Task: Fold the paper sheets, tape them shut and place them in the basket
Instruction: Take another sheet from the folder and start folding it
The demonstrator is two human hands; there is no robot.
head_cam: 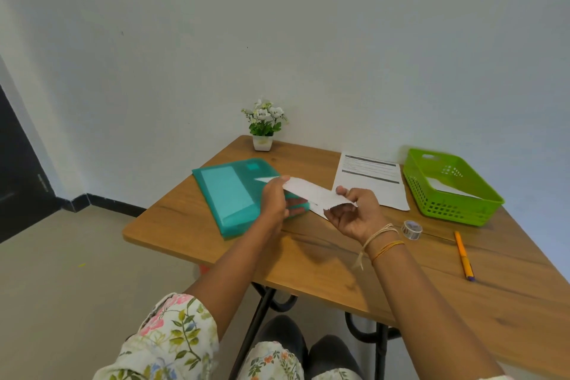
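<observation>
Both hands [274,197] grip folded paper [311,193]; green basket [413,176] holds another sheet [447,188].

A person's bare forearms extend from a white floral sleeve [172,339] with pink blooms and green leaves. Cream and orange thread bracelets [381,242] circle the right wrist.

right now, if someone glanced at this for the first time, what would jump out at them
Probably the folded white paper held up between the left hand and right hand above the middle of the wooden table. Next, the two bright colours: a teal folder lying left of the hands, and a lime green basket at the right edge with a white paper already inside.
</observation>
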